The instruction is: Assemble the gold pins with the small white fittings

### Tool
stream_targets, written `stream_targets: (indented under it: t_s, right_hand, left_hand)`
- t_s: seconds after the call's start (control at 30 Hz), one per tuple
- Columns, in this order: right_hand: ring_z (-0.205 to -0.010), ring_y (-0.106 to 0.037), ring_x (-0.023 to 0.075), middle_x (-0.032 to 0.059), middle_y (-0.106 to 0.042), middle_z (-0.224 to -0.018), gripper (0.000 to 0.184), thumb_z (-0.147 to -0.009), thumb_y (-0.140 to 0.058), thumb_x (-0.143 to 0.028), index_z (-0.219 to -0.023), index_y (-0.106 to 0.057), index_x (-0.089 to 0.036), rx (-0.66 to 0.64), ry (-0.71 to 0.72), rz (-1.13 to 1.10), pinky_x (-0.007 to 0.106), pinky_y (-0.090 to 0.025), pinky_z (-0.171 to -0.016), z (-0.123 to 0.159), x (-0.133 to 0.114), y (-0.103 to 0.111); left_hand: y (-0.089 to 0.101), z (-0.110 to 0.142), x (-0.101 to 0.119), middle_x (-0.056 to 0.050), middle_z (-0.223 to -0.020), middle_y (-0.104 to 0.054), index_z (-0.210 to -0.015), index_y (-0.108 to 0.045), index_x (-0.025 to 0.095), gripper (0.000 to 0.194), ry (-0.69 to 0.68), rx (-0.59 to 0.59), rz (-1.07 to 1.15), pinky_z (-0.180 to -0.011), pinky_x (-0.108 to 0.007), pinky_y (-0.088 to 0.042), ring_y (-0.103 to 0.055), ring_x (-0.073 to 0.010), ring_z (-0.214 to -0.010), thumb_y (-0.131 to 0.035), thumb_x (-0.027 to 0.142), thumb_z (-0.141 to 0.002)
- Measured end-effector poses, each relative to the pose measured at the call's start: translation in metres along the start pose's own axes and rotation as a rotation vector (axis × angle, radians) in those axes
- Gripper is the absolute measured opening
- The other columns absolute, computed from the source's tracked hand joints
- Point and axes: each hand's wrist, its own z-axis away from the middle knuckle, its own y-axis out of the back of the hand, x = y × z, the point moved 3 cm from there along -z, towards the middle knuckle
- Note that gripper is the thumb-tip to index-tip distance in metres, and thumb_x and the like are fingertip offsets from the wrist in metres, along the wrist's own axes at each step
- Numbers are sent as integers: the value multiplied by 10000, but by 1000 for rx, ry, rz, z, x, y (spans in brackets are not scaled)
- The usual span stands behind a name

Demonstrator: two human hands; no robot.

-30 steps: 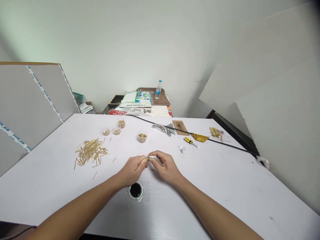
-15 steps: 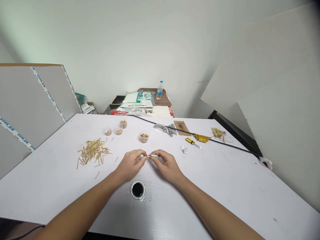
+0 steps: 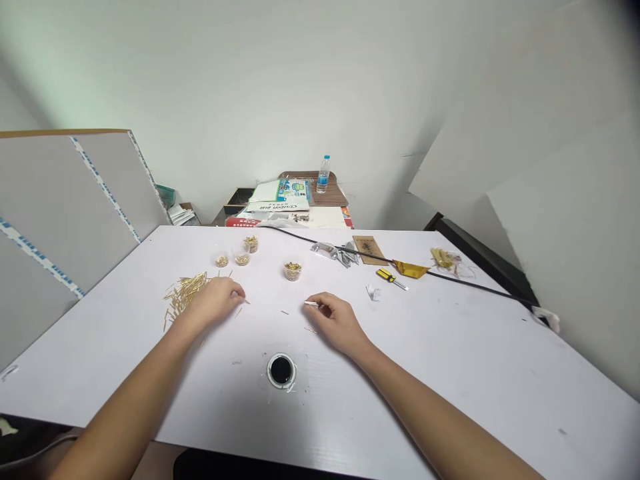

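My left hand (image 3: pixel 216 303) is beside the pile of gold pins (image 3: pixel 185 293), its thumb and fingers pinched together. A thin tip, apparently a gold pin (image 3: pixel 247 303), pokes out from those fingertips. Right of the middle, my right hand (image 3: pixel 337 320) pinches a small white stick (image 3: pixel 311 303) between thumb and forefinger. One loose pin (image 3: pixel 285 312) lies between the hands, and another loose pin (image 3: pixel 310 330) lies just below my right hand. Nearer to me stands a small round pot of dark liquid (image 3: pixel 281 370).
Small clear cups of gold parts, including one cup (image 3: pixel 293 271), stand beyond the hands. A yellow-black screwdriver (image 3: pixel 391 278), crumpled paper (image 3: pixel 373 292), silver packets (image 3: pixel 346 254) and a black cable (image 3: pixel 470 284) lie right and back. A grey panel (image 3: pixel 45 200) borders the left.
My hands have come apart; the left moved left toward the pin pile, while the right keeps the white stick. A pin now lies on the table between them.
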Motion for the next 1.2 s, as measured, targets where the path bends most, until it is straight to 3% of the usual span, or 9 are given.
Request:
stream_targets:
  t_s: [0.13, 0.23, 0.4, 0.47, 0.6, 0.73, 0.83, 0.97, 1.2]
  right_hand:
    - [-738, -594, 202, 52, -706, -837, 258, -894, -601, -422, -932, -745, -212, -54, 24, 36, 330, -460, -707, 0, -2, -1]
    - [-744, -593, 203, 56, -712, -861, 273, -898, -601, -438, -939, -748, -212, -54, 34, 39, 333, -462, -707, 0, 0, -1]
    - [-716, -588, 199, 55, -717, -847, 316, -902, -603, -481, -962, -750, -208, -58, 19, 5, 327, -459, -665, 1, 2, -2]
    - [-683, -574, 193, 50, -708, -802, 349, -902, -601, -510, -978, -749, -203, -63, 11, -3, 322, -452, -638, 1, 2, -2]
    - [-644, -546, 183, 38, -679, -727, 383, -876, -625, -538, -979, -742, -188, -27, -17, -38, 313, -438, -612, 2, 4, 0]
    - [-660, -563, 190, 42, -680, -738, 406, -875, -619, -549, -1000, -725, -178, -12, -56, -104, 314, -442, -615, 3, 7, 1]
    - [-664, -575, 190, 42, -685, -740, 389, -869, -630, -539, -979, -726, -178, -26, -58, -109, 316, -451, -627, 4, 7, 1]
    - [-707, -607, 198, 57, -717, -801, 354, -873, -637, -497, -1001, -728, -180, 2, -21, -134, 327, -488, -671, 3, 3, 2]
    - [-748, -614, 189, 58, -735, -884, 283, -887, -630, -425, -1029, -725, -199, -22, 38, -133, 329, -506, -712, 4, -2, 1]
  left_hand:
    - [-1, 7, -15, -88, -1092, -748, -1012, -788, 221, 309, 32, 28, -13, -863, -345, -472, -656, -287, -1027, -529, 281, -854]
    - [9, 6, -19, -68, -968, -734, -1090, -728, 211, 331, 67, 72, 62, -778, -314, -464, -654, -254, -938, -505, 307, -866]
    - [22, -8, 5, -15, -868, -653, -964, -621, 189, 206, 89, 174, 374, -658, -268, -425, -589, -179, -748, -506, 217, -796]
    - [6, -14, 30, -12, -830, -624, -907, -585, 177, 158, 45, 100, 648, -621, -257, -426, -557, -145, -668, -477, 170, -792]
    - [-49, -19, 78, -10, -786, -599, -884, -534, 155, 134, 21, -79, 1135, -582, -245, -455, -535, -93, -555, -444, 90, -810]
    - [-80, -14, 89, -70, -983, -674, -986, -559, 153, 103, -104, -1, 1254, -779, -293, -540, -678, -113, -755, -518, 143, -892]
    - [-85, -9, 82, -86, -1143, -633, -1111, -512, 185, 325, -69, 112, 1381, -857, -342, -564, -728, -163, -894, -685, 204, -837]
    - [-83, -7, 81, 7, -904, -632, -1132, -459, 204, 559, -23, 146, 1476, -783, -347, -586, -744, -190, -794, -827, 272, -717]
    - [-82, -10, 78, -12, -775, -696, -980, -610, 147, 406, -67, 166, 1300, -733, -275, -527, -671, -146, -733, -836, 320, -690]
